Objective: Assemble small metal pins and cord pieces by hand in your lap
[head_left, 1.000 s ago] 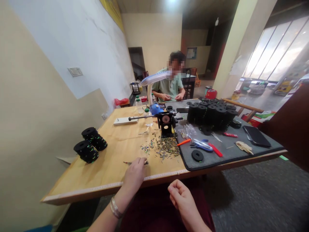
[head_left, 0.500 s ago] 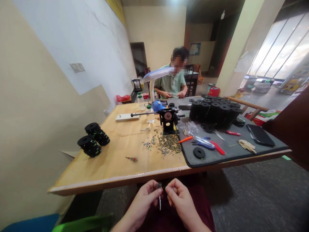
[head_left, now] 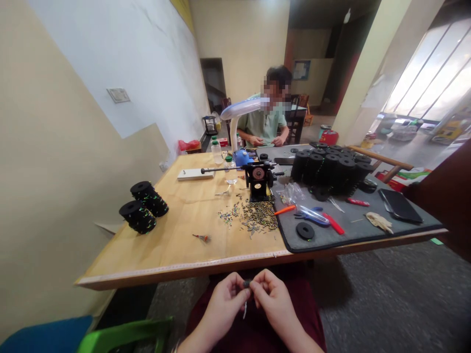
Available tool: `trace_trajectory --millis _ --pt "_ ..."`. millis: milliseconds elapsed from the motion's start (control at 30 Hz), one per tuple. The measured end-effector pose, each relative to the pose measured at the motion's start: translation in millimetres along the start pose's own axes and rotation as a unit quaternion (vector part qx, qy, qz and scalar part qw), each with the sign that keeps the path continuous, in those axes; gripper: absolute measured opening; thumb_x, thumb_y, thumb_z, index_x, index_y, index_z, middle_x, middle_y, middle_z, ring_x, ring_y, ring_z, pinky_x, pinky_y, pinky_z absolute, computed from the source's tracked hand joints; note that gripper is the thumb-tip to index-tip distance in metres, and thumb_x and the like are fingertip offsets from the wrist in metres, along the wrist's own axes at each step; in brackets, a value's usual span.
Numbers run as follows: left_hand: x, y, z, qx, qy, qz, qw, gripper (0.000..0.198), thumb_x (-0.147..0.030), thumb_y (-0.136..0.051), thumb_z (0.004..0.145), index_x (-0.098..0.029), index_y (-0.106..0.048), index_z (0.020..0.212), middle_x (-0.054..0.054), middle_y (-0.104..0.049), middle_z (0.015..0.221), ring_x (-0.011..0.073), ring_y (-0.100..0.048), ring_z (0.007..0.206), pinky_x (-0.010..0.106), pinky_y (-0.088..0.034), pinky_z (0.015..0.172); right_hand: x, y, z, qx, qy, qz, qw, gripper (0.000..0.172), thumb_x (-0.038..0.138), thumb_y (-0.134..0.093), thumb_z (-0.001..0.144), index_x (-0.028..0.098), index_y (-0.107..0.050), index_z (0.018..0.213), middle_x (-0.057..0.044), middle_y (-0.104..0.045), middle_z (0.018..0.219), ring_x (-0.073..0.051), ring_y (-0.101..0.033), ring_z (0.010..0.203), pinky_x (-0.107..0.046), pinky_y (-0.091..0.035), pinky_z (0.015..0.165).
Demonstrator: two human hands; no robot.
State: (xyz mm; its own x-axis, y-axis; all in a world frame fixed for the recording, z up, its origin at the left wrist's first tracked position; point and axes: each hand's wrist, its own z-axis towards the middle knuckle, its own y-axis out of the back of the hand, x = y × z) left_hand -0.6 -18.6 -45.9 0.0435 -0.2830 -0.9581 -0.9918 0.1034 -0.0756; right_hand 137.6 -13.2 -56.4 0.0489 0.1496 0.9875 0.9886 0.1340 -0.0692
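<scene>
Left hand [head_left: 228,298] pinches small dark piece [head_left: 247,283], white strand [head_left: 245,311] at its 6; right hand [head_left: 271,294] pinches its 3 o'clock end. Outward: loose small parts [head_left: 260,215] at 12, black hand-crank winder [head_left: 258,187] beyond, black foam spools [head_left: 139,218] at 10.

The outline of the small dark piece [head_left: 247,284] is largely covered by the left hand [head_left: 228,298] and the right hand [head_left: 271,296], between which it is pinched. Both forearms [head_left: 307,340] are cut off by the bottom edge, as is the green plastic stool [head_left: 121,337]. The loose pieces [head_left: 260,214] are too small to be identified singly. The co-worker's [head_left: 270,126] lower body is hidden by the table [head_left: 176,215]. Rear black foam spools [head_left: 333,148] are partly concealed by nearer ones.
</scene>
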Motion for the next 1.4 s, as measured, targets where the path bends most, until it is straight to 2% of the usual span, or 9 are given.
trace_trajectory --millis 200,367,500,800,1100,1400 --pt "0.7 -1.7 -0.7 0.015 -0.003 -0.014 1.000 0.032 -0.038 -0.074 0.067 -0.018 -0.049 0.066 -0.004 -0.054 0.058 0.0094 -0.050 0.049 0.021 -0.043 0.048 -5.6 0.1 1.8 0.005 -0.007 0.018 1.000 0.040 0.055 -0.064 0.073 0.019 -0.048 0.067 0.009 -0.043 0.044 -0.007 -0.035 0.039 -0.020 -0.026 0.043" --pt "-7.1 -6.0 -4.4 0.038 0.052 -0.102 0.993 0.030 -0.035 -0.076 0.066 -0.017 -0.052 0.072 -0.002 -0.059 0.065 0.0118 -0.057 0.059 0.023 -0.046 0.055 -10.8 -0.3 2.2 -0.002 -0.026 0.062 0.998 0.045 0.060 -0.066 0.070 0.019 -0.047 0.067 0.010 -0.042 0.043 -0.006 -0.033 0.038 -0.019 -0.026 0.041" --pt "-4.4 -5.9 -3.8 0.043 0.072 -0.114 0.990 0.029 -0.036 -0.076 0.067 -0.016 -0.055 0.070 -0.001 -0.061 0.061 0.0100 -0.055 0.055 0.022 -0.044 0.055 -13.8 -0.9 2.0 0.012 -0.045 0.080 0.996 0.047 0.063 -0.066 0.067 0.020 -0.046 0.066 0.010 -0.042 0.041 -0.006 -0.032 0.036 -0.019 -0.025 0.040" --pt "12.2 2.0 6.0 0.014 0.064 -0.117 0.991 0.028 -0.035 -0.075 0.068 -0.016 -0.055 0.074 -0.004 -0.058 0.058 0.0095 -0.052 0.052 0.022 -0.042 0.053 -14.6 2.9 -5.3 0.025 -0.067 0.050 0.996 0.044 0.059 -0.065 0.071 0.020 -0.045 0.064 0.009 -0.044 0.041 -0.006 -0.030 0.038 -0.020 -0.020 0.042" --pt "11.3 3.0 6.9 -0.007 0.028 -0.055 0.998 0.027 -0.037 -0.073 0.069 -0.017 -0.056 0.073 -0.005 -0.056 0.059 0.0090 -0.052 0.049 0.021 -0.039 0.051 -14.1 0.6 -6.5 0.054 -0.092 0.033 0.994 0.039 0.052 -0.063 0.072 0.021 -0.044 0.062 0.010 -0.044 0.038 -0.004 -0.024 0.035 -0.020 -0.016 0.041" --pt "8.2 0.7 6.7 -0.011 -0.001 -0.022 1.000 0.025 -0.037 -0.069 0.071 -0.017 -0.054 0.073 -0.005 -0.056 0.057 0.0100 -0.051 0.049 0.023 -0.041 0.054 -13.6 0.9 -7.1 0.053 -0.098 0.036 0.993 0.037 0.051 -0.063 0.072 0.021 -0.044 0.062 0.010 -0.044 0.037 -0.005 -0.024 0.034 -0.020 -0.015 0.041"
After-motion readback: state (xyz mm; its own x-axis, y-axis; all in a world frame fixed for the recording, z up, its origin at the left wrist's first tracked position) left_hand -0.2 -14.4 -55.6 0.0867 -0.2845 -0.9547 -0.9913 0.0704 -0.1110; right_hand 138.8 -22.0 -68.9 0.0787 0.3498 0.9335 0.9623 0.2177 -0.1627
